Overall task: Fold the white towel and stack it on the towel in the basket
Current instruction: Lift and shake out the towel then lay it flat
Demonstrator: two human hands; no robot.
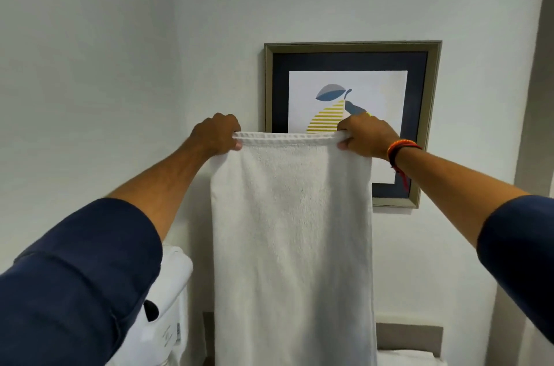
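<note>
The white towel [292, 245] hangs full length in front of the person, held up by its top hem at the centre of the view and running down to 6 o'clock, where it leaves the frame. The left hand [217, 135] is closed on the top left corner, fingers curled over the hem with the thumb pressed under it. The right hand [364, 135] is closed the same way on the top right corner — a red and orange thread band [400, 148] circles that wrist. Both arms reach forward in dark blue sleeves [75, 275]. Behind the towel, toward 1 o'clock, a framed pear picture [353, 81] hangs on the pale wall [90, 66] — its lower left part is hidden by towel and hands.
</note>
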